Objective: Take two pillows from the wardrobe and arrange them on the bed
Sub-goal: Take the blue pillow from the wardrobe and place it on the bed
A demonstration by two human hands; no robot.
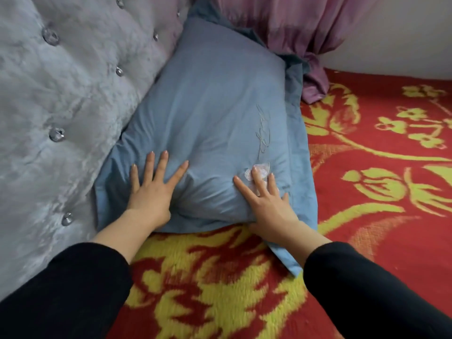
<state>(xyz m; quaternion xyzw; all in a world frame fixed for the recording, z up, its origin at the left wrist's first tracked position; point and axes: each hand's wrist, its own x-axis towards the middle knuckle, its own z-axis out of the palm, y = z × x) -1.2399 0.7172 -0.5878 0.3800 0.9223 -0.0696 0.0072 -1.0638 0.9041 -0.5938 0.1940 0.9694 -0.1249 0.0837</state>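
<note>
both hands, left hand (pixel 152 192) and right hand (pixel 266 204), press spread fingers on blue pillow (pixel 208 113), hiding second pillow.

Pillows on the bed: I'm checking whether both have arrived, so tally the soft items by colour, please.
Light blue pillow: 1
Darker teal pillow, mostly hidden behind it: 1
Pink-purple curtain: 1
Red and yellow blanket: 1
Total: 4

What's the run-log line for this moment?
step: settling pillow | left hand: flat on it | right hand: flat on it | pillow: on blanket, against headboard
</note>
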